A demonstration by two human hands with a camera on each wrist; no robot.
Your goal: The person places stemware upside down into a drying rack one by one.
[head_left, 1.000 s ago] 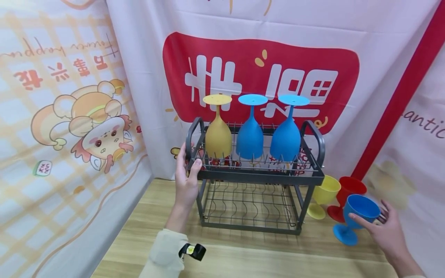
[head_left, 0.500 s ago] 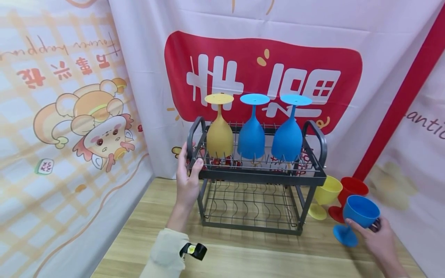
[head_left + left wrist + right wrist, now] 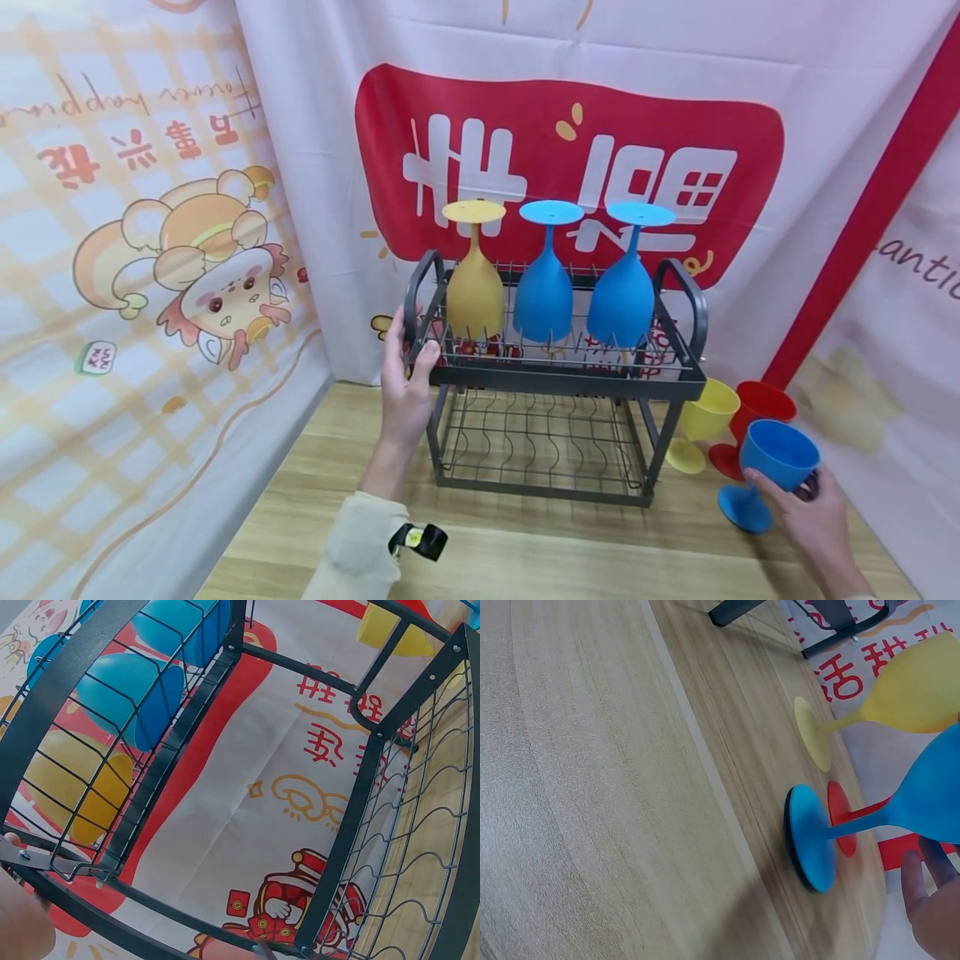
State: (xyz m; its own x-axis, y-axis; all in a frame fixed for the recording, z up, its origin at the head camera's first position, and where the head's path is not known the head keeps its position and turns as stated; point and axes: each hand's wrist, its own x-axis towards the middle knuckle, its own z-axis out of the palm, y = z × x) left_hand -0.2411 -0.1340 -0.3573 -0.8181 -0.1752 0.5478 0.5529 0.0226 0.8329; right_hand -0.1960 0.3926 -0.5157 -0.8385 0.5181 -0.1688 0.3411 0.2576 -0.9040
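Note:
My left hand [image 3: 406, 400] grips the left end of a dark two-tier dish rack [image 3: 570, 381], thumb on the front and fingers by the side handle. Upside down in its top tier stand a yellow goblet [image 3: 475, 296] and two blue ones, a middle blue goblet [image 3: 543, 296] and a right-hand blue goblet [image 3: 621, 300]. At the right, my right hand [image 3: 817, 517] holds another blue goblet [image 3: 778, 454] by its bowl, thumb in front and fingers behind. That goblet is upright, its foot [image 3: 814, 840] close over the table with a dark shadow under it.
Behind the held goblet stand an upright yellow goblet [image 3: 708, 410] and a red goblet [image 3: 765, 402], near the rack's right side. The lower tier [image 3: 540, 442] is a wire shelf with wavy bars. Printed cloth [image 3: 315, 167] hangs behind and beside the wooden table [image 3: 480, 550].
My right hand has moved in and down around the blue goblet's bowl, its fingers now wrapped behind it. The left hand keeps its place on the rack.

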